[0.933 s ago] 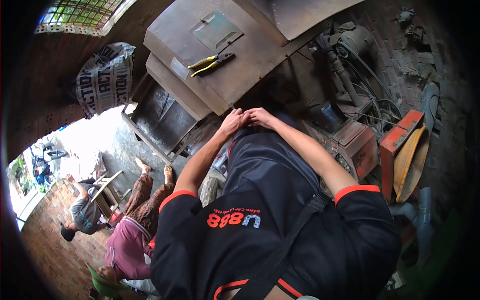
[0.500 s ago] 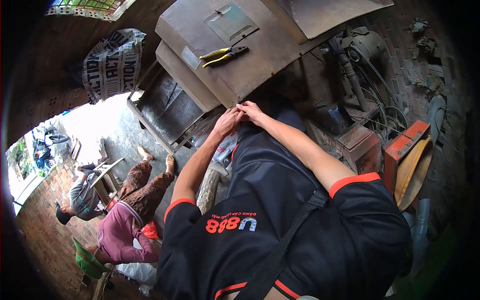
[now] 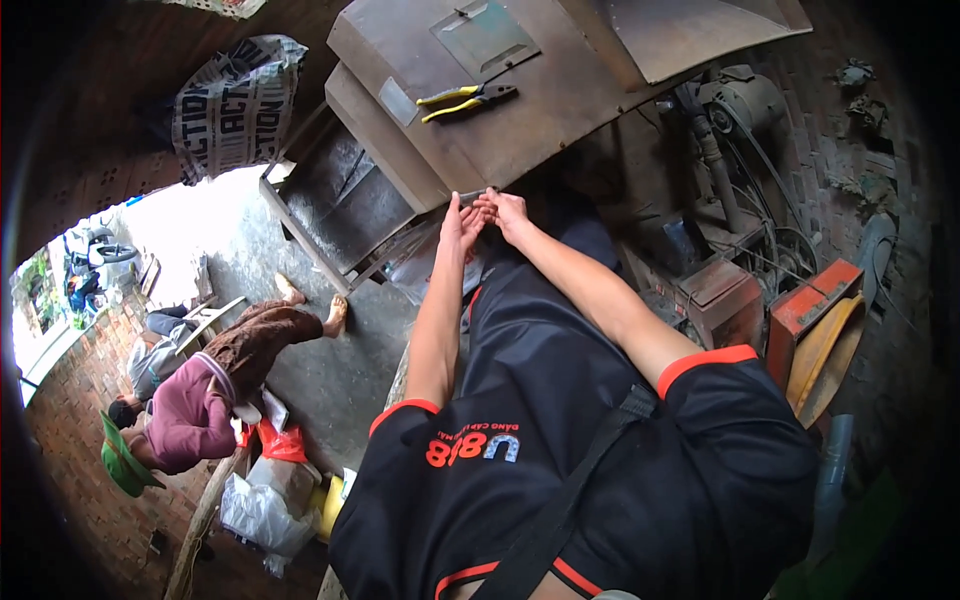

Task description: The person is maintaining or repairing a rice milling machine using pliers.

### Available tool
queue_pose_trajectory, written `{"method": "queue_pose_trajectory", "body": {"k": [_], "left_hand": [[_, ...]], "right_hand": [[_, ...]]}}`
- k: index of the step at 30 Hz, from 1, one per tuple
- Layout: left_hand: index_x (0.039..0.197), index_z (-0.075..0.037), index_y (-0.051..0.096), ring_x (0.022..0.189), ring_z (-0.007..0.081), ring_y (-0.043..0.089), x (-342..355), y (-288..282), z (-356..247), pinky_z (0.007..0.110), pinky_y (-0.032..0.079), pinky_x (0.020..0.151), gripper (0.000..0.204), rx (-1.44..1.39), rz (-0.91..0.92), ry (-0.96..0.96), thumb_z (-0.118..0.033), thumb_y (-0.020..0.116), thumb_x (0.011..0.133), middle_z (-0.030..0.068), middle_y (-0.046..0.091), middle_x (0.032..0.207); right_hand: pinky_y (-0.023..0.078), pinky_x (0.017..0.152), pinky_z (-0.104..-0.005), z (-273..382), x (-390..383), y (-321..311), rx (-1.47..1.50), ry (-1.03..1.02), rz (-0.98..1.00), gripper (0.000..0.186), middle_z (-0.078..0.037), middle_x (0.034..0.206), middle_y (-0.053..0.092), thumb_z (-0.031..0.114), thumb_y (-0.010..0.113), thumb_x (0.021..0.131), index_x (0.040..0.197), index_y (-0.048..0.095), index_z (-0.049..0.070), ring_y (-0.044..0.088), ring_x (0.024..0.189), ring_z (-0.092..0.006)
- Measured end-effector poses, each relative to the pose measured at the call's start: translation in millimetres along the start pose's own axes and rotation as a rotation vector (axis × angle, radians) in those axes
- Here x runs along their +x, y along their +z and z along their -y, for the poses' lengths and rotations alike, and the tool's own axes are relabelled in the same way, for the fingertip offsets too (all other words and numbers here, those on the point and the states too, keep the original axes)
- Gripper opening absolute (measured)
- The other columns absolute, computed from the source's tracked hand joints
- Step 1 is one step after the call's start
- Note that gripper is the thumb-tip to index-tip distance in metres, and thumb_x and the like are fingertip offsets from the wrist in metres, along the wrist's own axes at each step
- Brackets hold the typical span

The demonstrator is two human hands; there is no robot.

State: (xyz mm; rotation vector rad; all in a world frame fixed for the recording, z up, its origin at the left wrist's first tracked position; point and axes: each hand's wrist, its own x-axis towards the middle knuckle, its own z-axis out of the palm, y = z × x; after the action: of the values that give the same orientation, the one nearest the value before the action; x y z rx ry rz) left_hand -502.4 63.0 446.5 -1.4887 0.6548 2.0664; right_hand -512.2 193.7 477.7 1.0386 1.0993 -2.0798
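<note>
My left hand is at the lower corner of the metal machine housing, palm turned up and thumb raised. Its curled fingers meet those of my right hand, which is closed in a pinch. Between the two thumbs shows a short, dark, narrow piece, too small to name; whether it is loose or part of the housing edge I cannot tell. Above them, pliers with yellow handles and dark jaws lie on the sloping housing, below a small greenish hatch.
A dark metal tray juts out left of the housing. To the right stand a motor with a belt and a red metal box. At left, a person in a purple top bends beside another person, near plastic bags.
My left hand has turned from knuckles up to palm up, with its thumb raised. The view has shifted, so the housing sits slightly lower and to the right. The person in purple has changed posture.
</note>
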Motion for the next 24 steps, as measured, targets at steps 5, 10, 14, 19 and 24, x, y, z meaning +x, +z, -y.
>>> {"method": "queue_pose_trajectory", "body": {"k": [5,10,14,19,24], "left_hand": [[0.087,-0.003,0.06,0.07,0.0206,0.058,44.0,-20.3,-1.3,0.028,0.051,0.06,0.029,-0.117,0.028,-0.078,-0.03,0.068,0.081,0.0061,0.062,0.08],[0.087,-0.005,0.059,0.07,0.0172,0.058,43.3,-24.7,-9.7,0.026,0.052,0.061,0.015,-0.312,-0.028,0.13,-0.017,0.067,0.083,0.0047,0.062,0.08],[0.096,-0.001,0.06,0.078,0.0151,0.061,30.3,-36.0,-10.4,0.024,0.052,0.07,0.016,-0.1,0.043,0.399,-0.009,0.065,0.083,0.0056,0.064,0.089],[0.097,0.0,0.059,0.083,0.0169,0.062,5.5,-37.0,-7.1,0.024,0.053,0.079,0.017,-0.091,0.217,0.373,-0.002,0.065,0.081,0.0073,0.064,0.09],[0.089,-0.001,0.061,0.083,0.0173,0.062,12.9,-29.1,-5.5,0.025,0.055,0.076,0.013,-0.378,0.105,0.151,-0.007,0.069,0.079,0.0089,0.064,0.089]], "right_hand": [[0.045,0.059,-0.0244,17.3,-7.6,-3.1,-0.229,0.095,-0.002,0.029,-0.003,0.081,0.068,0.033,0.053,0.091,0.093,0.063,0.006,0.06,0.064,-0.0083],[0.045,0.049,-0.0233,27.8,-12.9,6.7,-0.341,0.077,-0.208,0.025,-0.002,0.072,0.067,0.031,0.067,0.082,0.077,0.067,0.006,0.058,0.056,-0.0075],[0.051,0.057,-0.0292,45.4,-21.5,12.9,-0.773,-0.058,-0.389,0.032,-0.009,0.066,0.067,0.031,0.077,0.069,0.066,0.068,0.001,0.063,0.059,-0.0148],[0.052,0.068,-0.0383,54.8,-16.8,2.9,-1.152,-0.283,-0.45,0.038,-0.017,0.074,0.067,0.038,0.078,0.064,0.069,0.069,0.001,0.065,0.069,-0.0307],[0.051,0.076,-0.0387,60.8,-19.9,19.6,-1.18,-0.117,-0.595,0.043,-0.018,0.09,0.067,0.04,0.078,0.063,0.08,0.07,0.002,0.065,0.086,-0.0321]]}}
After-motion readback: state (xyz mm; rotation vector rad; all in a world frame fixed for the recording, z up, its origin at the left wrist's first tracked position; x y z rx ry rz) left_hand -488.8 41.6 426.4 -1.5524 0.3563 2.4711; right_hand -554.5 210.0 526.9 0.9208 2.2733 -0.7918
